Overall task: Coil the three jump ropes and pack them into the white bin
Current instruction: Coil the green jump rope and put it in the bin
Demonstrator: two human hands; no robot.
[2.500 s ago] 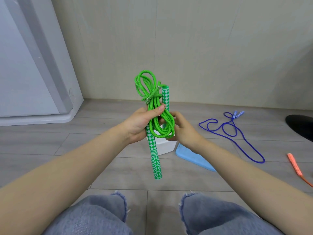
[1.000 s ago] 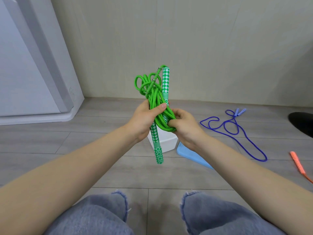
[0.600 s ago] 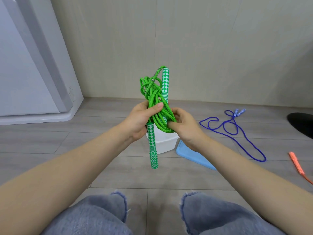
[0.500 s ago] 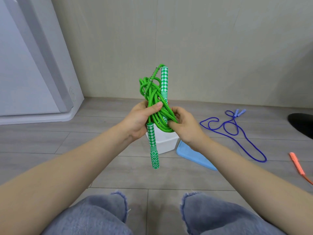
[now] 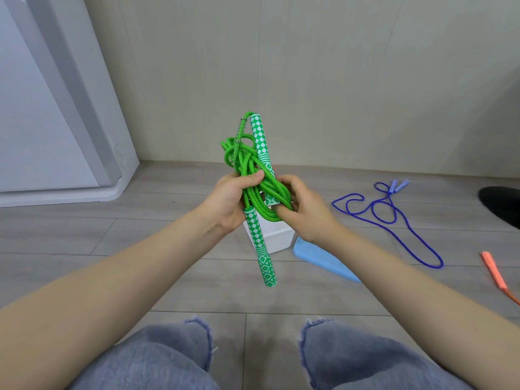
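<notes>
both hands grip green jump rope [image 5: 254, 190], fingers curled

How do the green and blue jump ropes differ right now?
The green rope is bundled and gripped by the left hand and right hand; the blue rope lies loose and spread on the floor, untouched. Green's handles look far bigger than blue's. Neither is in the white bin.
</notes>
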